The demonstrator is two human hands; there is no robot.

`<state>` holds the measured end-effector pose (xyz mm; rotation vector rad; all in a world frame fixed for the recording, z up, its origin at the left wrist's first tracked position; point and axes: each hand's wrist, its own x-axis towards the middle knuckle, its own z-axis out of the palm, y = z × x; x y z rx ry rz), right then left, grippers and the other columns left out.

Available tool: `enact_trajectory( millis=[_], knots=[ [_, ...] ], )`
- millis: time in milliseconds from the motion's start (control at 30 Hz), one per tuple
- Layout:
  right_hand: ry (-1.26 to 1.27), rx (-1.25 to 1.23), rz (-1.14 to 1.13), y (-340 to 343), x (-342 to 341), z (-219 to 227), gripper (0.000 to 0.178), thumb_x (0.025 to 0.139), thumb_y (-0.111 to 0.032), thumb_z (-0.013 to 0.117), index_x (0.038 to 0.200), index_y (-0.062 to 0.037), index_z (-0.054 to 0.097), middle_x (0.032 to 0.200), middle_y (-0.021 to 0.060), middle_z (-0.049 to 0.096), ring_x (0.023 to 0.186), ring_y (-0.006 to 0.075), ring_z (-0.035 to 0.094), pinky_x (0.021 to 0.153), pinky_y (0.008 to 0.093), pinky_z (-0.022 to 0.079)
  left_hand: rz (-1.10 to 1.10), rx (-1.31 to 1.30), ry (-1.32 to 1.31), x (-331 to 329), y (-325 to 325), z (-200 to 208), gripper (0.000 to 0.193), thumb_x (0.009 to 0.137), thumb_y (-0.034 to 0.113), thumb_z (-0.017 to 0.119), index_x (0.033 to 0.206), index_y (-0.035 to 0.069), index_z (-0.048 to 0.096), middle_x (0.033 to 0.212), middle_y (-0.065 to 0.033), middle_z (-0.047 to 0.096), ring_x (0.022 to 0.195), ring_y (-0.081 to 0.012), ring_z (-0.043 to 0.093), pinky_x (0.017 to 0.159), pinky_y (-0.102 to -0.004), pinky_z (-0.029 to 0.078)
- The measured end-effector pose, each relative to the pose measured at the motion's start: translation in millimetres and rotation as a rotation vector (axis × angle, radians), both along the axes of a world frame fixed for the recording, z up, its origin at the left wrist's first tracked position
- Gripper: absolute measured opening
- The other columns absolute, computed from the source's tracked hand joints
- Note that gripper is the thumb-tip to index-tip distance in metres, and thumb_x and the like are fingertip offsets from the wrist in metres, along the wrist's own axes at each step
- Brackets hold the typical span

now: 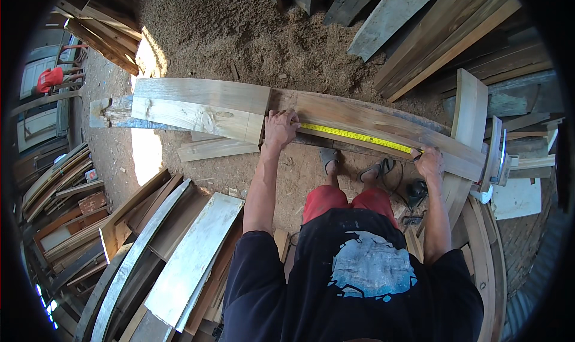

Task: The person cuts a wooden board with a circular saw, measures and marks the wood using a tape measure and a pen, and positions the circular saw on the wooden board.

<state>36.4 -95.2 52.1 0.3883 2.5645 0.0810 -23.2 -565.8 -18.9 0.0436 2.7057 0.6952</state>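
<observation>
A yellow measuring tape [359,138] is stretched along the near edge of a long brown board [353,111]. My left hand [280,128] holds the tape's left end, with its fingers closed beside the seam where a paler plank [200,105] meets the brown board. At the tape's other end, near the board's right part, my right hand [429,162] is closed on the tape. A small dark bit shows at its fingertips, too small to name. The tape's case is hidden from sight.
Boards [443,42] lean at the far right, and wood shavings [233,36] cover the ground beyond the bench. Stacked planks [197,252] lie at the near left. A dark power tool with a cord [416,189] sits near my feet. A person in red [51,78] is at far left.
</observation>
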Motion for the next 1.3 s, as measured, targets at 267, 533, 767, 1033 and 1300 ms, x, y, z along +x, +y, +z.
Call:
enact_trajectory(
  millis=[267, 533, 767, 1033, 1300],
  knots=[
    [0.013, -0.009, -0.01, 0, 0, -2, 0.051, 0.091, -0.051, 0.067, 0.114, -0.0058, 0.074, 0.112, 0.0217, 0.071, 0.111, 0.0395, 0.064, 0.098, 0.0481, 0.051, -0.026, -0.004, 0.022, -1, 0, 2, 0.017, 0.083, 0.026, 0.076, 0.091, 0.013, 0.068, 0.095, -0.0065, 0.072, 0.099, -0.0292, 0.066, 0.099, -0.0447, 0.041],
    [0.041, -0.012, 0.01, -3, -2, 0, 0.052, 0.091, -0.05, 0.068, 0.115, -0.004, 0.073, 0.111, 0.0219, 0.071, 0.112, 0.0401, 0.064, 0.099, 0.0475, 0.051, -0.011, -0.023, -0.041, -3, 1, 3, 0.017, 0.082, 0.027, 0.077, 0.093, 0.017, 0.069, 0.096, -0.0053, 0.073, 0.106, -0.0326, 0.06, 0.093, -0.0465, 0.042],
    [0.0, -0.021, -0.001, -1, -4, 4, 0.053, 0.092, -0.05, 0.066, 0.115, -0.0029, 0.072, 0.115, 0.0224, 0.069, 0.112, 0.0399, 0.063, 0.098, 0.0481, 0.051, -0.007, -0.112, -0.116, -5, 11, 14, 0.024, 0.083, 0.03, 0.079, 0.099, 0.018, 0.067, 0.102, -0.0053, 0.073, 0.112, -0.032, 0.058, 0.093, -0.048, 0.043],
    [0.046, -0.024, 0.037, -3, -3, 4, 0.052, 0.092, -0.05, 0.065, 0.114, -0.0037, 0.072, 0.115, 0.0222, 0.069, 0.113, 0.0394, 0.063, 0.098, 0.0487, 0.051, 0.012, -0.199, -0.137, -5, 9, 11, 0.024, 0.081, 0.03, 0.079, 0.098, 0.019, 0.066, 0.1, -0.0057, 0.072, 0.111, -0.0324, 0.059, 0.093, -0.0515, 0.043],
    [-0.005, -0.224, -0.243, 25, 8, 13, 0.041, 0.088, -0.051, 0.068, 0.106, -0.0143, 0.075, 0.099, 0.0168, 0.075, 0.097, 0.0392, 0.07, 0.095, 0.0499, 0.052, -0.06, -0.346, -0.241, -29, 39, 24, 0.021, 0.087, 0.026, 0.069, 0.107, 0.018, 0.068, 0.108, -0.0097, 0.074, 0.116, -0.0341, 0.064, 0.109, -0.0523, 0.039]
  ],
)
